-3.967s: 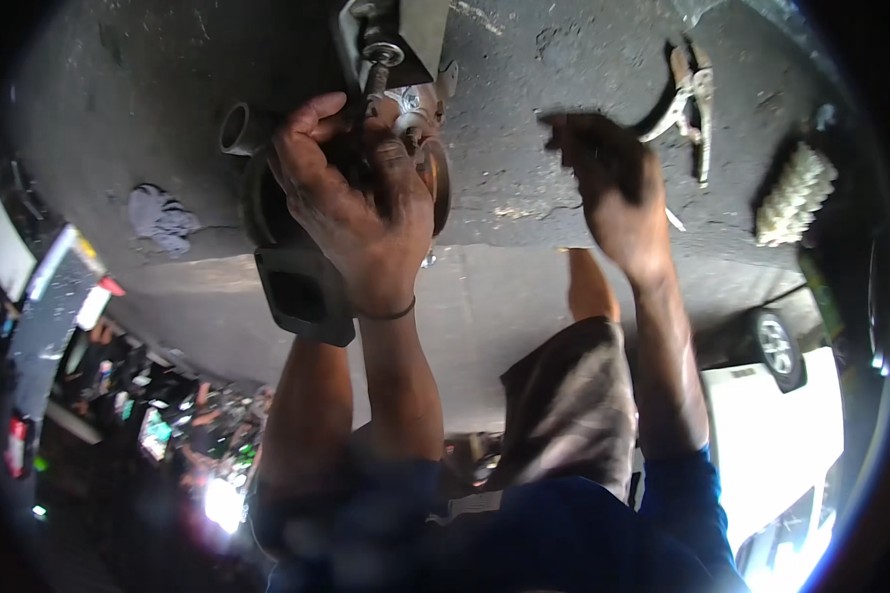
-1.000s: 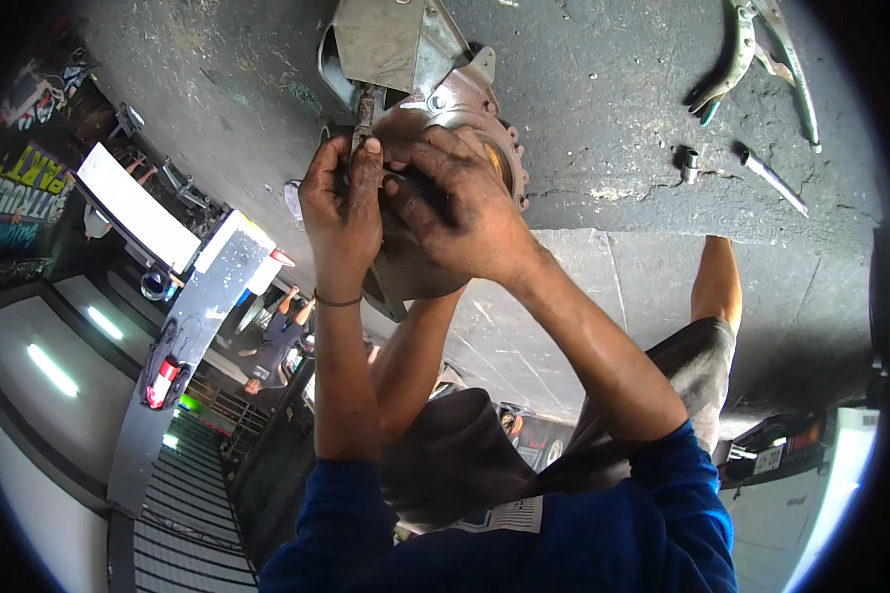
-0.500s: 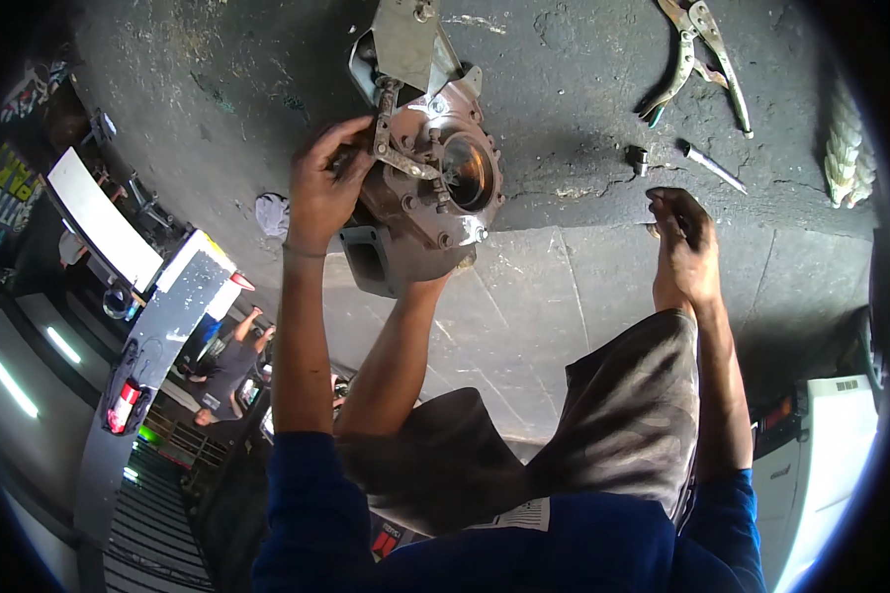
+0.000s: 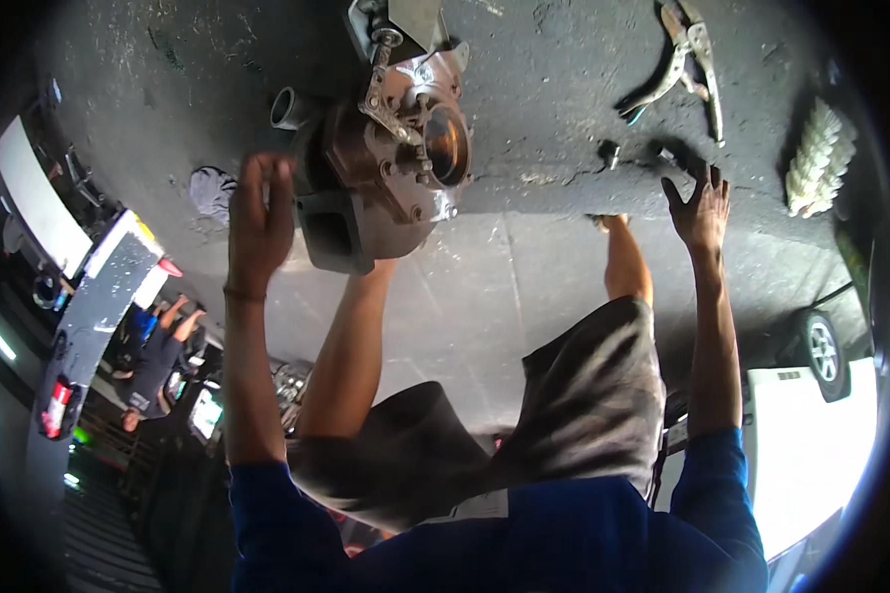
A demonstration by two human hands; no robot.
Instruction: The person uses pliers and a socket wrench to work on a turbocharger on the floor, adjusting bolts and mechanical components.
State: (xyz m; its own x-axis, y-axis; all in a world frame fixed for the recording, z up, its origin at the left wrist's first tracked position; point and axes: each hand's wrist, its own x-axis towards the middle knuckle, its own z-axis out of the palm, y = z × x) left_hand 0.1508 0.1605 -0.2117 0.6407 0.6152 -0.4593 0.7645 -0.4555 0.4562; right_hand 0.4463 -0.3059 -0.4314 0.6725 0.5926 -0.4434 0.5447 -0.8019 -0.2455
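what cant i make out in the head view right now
- Angular grey steel bracket: its top is cut off by the head view's upper edge.
- Slim silvery metal tool: mostly hidden behind the right hand in the head view; contact is unclear.
- Left hand: finger detail is blurred in the head view.
- Rusty brown metal housing: underside hidden by its own body, head view.

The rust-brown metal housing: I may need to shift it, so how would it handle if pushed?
The rust-brown metal housing looks thick-walled, so probably stiff and heavy. Its square side flange and jutting bracket could make it lopsided, likelier to tip than roll.
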